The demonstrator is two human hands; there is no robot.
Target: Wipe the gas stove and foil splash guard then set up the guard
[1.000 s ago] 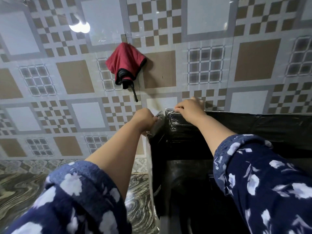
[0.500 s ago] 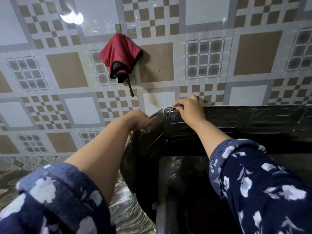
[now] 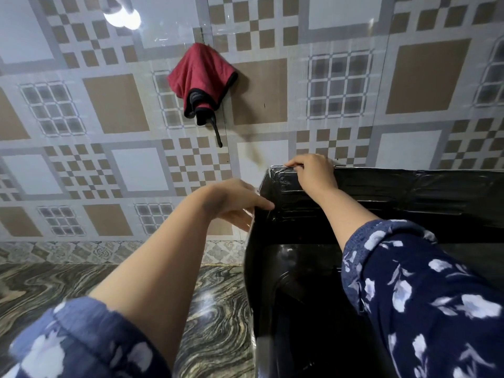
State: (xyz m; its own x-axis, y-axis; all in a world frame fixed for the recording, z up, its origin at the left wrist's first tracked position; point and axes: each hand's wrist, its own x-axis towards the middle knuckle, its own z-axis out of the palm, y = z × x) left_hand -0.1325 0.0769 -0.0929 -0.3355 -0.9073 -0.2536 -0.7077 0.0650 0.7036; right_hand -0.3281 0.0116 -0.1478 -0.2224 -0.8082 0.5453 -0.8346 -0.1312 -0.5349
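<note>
The foil splash guard (image 3: 409, 197) looks dark and glossy and stands upright against the tiled wall, folded at its left corner. My right hand (image 3: 313, 173) grips the top edge of the back panel near that corner. My left hand (image 3: 234, 207) holds the edge of the left side panel, thumb on the inner face and fingers behind it. Inside the guard lies the black gas stove (image 3: 294, 282), mostly hidden by my right sleeve and in deep shadow.
A red cloth (image 3: 200, 77) hangs from a hook on the patterned tile wall (image 3: 109, 105) above the guard's left corner. A marbled dark countertop (image 3: 218, 309) stretches to the left of the stove.
The left side panel swung out and back in. My left hand moved from the panel's top corner to a lower grip on its edge. My right hand kept its hold on the top edge.
</note>
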